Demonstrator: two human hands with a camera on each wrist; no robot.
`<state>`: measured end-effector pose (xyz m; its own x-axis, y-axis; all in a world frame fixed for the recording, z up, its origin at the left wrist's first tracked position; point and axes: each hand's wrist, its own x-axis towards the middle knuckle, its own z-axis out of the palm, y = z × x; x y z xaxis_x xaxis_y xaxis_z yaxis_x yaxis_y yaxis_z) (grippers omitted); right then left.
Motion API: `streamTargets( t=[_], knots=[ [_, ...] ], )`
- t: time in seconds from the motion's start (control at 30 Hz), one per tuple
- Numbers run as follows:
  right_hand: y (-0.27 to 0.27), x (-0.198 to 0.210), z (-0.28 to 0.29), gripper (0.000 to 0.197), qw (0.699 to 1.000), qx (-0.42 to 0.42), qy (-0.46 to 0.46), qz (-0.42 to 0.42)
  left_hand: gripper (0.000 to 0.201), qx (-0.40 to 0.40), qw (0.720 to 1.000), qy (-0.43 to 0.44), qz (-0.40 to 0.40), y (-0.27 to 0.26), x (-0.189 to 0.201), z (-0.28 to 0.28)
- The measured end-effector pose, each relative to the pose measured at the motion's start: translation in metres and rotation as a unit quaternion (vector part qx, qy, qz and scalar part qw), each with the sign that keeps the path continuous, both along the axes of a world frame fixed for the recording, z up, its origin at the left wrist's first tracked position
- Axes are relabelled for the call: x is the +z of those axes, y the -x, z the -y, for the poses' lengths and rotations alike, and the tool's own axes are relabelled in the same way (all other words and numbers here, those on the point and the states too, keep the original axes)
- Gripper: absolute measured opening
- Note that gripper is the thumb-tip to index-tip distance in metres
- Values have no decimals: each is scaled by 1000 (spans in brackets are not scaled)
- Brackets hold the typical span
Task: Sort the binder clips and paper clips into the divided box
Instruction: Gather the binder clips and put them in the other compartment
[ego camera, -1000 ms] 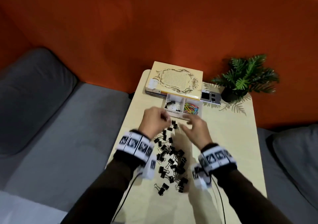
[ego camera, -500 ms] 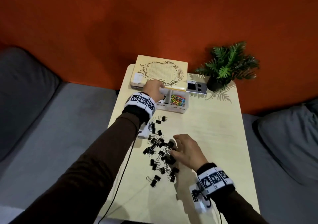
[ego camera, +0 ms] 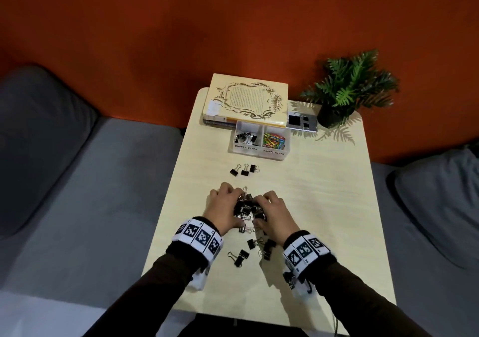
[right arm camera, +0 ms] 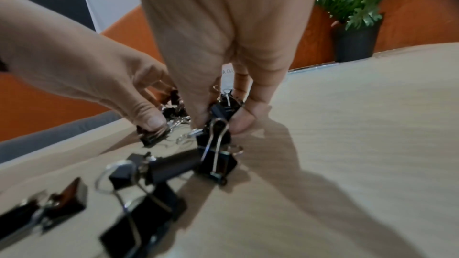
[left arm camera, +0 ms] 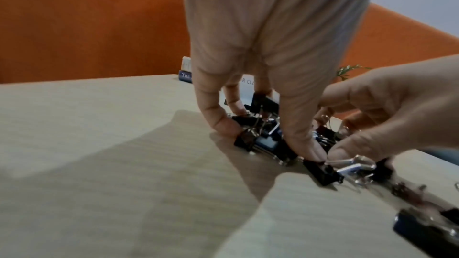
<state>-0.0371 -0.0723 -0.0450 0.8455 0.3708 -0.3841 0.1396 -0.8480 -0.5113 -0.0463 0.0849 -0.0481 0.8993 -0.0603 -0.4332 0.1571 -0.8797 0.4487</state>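
- Both hands are cupped round one heap of black binder clips [ego camera: 247, 208] on the desk [ego camera: 324, 207], midway between the person and the divided box [ego camera: 260, 152].
- The left hand [ego camera: 224, 211] has its fingers curled over the heap's left side, thumb and fingertips pressing clips together; the right hand [ego camera: 272, 213] mirrors it, and the right wrist view shows its thumb and fingers pinching a clip.
- The box stands at the far end of the desk against a book [ego camera: 247, 101]; its left cell, marked for binder clips, holds a few already, and the right cell holds the coloured paper clips [ego camera: 274, 139].
- To gather well, I would draw the two palms toward each other low on the desk, so the heap is scooped from beneath and not merely squeezed (wire handles snag, and a tangled bunch can shed clips halfway across).
- Strays remain: three clips [ego camera: 243, 170] lie nearer the box, and several more lie apart between the wrists.
- Carry the load over the left cell only, and let go low inside it, well off the divider.
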Motion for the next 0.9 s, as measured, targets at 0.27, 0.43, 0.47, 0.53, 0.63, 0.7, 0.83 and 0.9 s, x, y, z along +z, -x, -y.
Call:
streamTargets(
  t=[0.27, 0.43, 0.47, 0.53, 0.63, 0.7, 0.83, 0.9],
  knots=[
    [-10, 4, 1, 25, 999, -28, -2, 15, 37, 32, 998, 55, -26, -8, 11, 2],
    [-15, 4, 8, 16, 997, -59, -24, 40, 19, 85, 994, 71, 6, -12, 18, 4],
    [-17, 4, 9, 15, 997, -69, -24, 40, 19, 91, 993, 70, 12, -12, 19, 4],
    [-20, 7, 11, 13, 995, -88, -25, 42, 18, 104, 992, 70, 14, -12, 21, 6],
    [-34, 24, 10, 14, 988, -120, -67, 65, 15, 133, 987, 91, 12, -10, 22, 6],
    [-52, 39, 4, 14, 980, -137, -108, 99, 15, 150, 982, 110, 13, -8, 22, 6],
    [-108, 60, -23, 15, 966, -137, -148, 160, 16, 176, 976, 125, 24, -6, 23, 4],
    [-137, 62, -39, 17, 968, -134, -132, 168, 17, 183, 973, 134, 32, -8, 24, 4]
  ],
)
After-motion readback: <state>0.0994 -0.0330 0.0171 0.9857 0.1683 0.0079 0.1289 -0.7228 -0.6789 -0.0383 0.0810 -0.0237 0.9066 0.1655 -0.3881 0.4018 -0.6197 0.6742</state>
